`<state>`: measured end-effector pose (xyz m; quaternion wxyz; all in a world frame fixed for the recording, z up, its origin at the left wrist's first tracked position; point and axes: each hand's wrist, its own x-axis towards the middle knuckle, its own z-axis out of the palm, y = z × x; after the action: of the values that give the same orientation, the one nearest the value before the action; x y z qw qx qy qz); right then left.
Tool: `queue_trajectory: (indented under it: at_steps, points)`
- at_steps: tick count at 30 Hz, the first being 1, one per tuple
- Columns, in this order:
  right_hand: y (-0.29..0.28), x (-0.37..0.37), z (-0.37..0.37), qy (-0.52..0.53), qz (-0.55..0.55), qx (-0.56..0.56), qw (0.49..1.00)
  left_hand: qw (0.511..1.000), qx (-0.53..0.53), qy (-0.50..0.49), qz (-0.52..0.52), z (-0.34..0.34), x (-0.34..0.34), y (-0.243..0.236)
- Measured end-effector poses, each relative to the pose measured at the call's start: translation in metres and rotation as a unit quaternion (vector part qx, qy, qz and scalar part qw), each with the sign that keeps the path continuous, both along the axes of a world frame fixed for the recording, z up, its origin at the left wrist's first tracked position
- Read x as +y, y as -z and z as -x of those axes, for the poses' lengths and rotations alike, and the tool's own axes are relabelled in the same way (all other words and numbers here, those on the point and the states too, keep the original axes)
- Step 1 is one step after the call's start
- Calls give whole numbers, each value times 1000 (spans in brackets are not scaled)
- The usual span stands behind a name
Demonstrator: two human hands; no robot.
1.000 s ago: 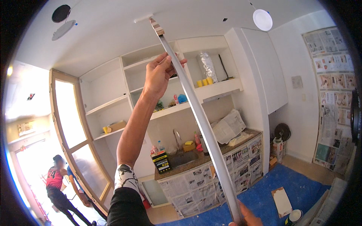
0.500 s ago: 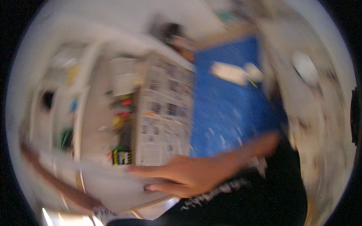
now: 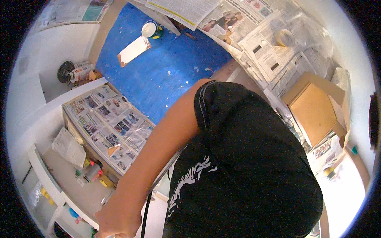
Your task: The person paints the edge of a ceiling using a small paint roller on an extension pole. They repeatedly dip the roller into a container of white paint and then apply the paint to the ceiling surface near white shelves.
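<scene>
My right arm comes out of a black sleeve and bends down to the lower left. At its end my right hand [image 3: 119, 220] is closed, its fingers curled and partly cut off by the lower edge. A sliver of something pale shows under the fingers, too little to name. Nearest to that hand are a yellow tape dispenser or similar yellow item [image 3: 106, 181] and the rim of a white shelf unit [image 3: 59, 194]. A newspaper-covered board [image 3: 115, 123] lies beyond the forearm. My left hand is out of view.
On a paint-flecked blue surface [image 3: 166, 59] stand an open tub of white paint [image 3: 150, 29] and a white panel [image 3: 135, 51] with brown ends. Newspapers [image 3: 260, 51], a tape roll [image 3: 284, 37] and an open cardboard box [image 3: 313, 111] lie right. A black fan-like item [image 3: 65, 72] sits left.
The view has swung, bringing the cardboard box and newspapers into sight at right. My right hand, stretched out earlier, is now curled at the lower edge. My left arm has left the picture.
</scene>
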<state>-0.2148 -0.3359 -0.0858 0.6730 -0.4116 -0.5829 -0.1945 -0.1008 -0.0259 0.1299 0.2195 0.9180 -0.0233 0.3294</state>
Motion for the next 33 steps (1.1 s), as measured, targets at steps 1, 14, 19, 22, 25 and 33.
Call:
queue_trajectory:
  at_steps: [1, 14, 19, 22, 25, 33]
  points:
    - [-3, 6, 2, 11, 1, -7, 1000, 1000, -2, -5, -3, 0, 2, 0]
    - [44, 26, 19, -114, 29, 86, 989, 999, -32, -22, -7, 24, 58, -5]
    - [72, 49, 23, -76, 88, 99, 988, 998, -45, -32, 4, 44, 98, -12]
    - [64, 63, 15, -80, 150, 88, 981, 996, -67, -49, 25, 77, 127, -33]
    - [54, 69, 9, -159, 165, 112, 967, 913, -134, -186, -336, 167, 172, -70]
    - [1, 82, 0, -87, 375, 91, 919, 915, -340, -67, 207, 215, 155, -62]
